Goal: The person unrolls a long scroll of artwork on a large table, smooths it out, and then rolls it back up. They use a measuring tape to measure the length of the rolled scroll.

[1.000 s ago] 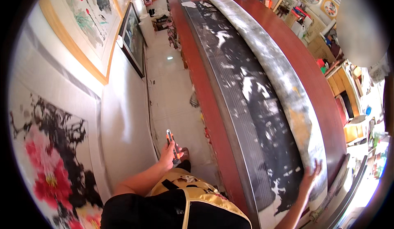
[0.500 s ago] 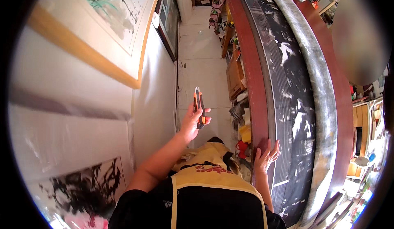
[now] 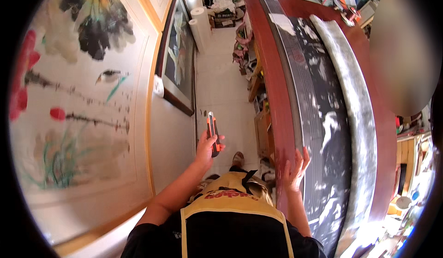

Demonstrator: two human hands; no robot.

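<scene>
- Fingers of the left hand (image 3: pixel 204 151) are curled around an orange-and-black utility knife (image 3: pixel 212 129), with the thumb laid along its handle.
- Knife position: raised over the floor (image 3: pixel 224 89), left of the table, narrow metal end directed away from the body.
- Right hand (image 3: pixel 295 174): fingers extended and slightly spread, located at the left edge of the table (image 3: pixel 272 73). Contact with the surface cannot be confirmed from this angle.
- Dark sheet (image 3: pixel 340 94): lies lengthwise on the red-brown table, marked with white patches.
- Grey-white roll (image 3: pixel 357 98): lies lengthwise along the sheet's right side.
- Yellow apron (image 3: pixel 230 184): worn over black clothing.
</scene>
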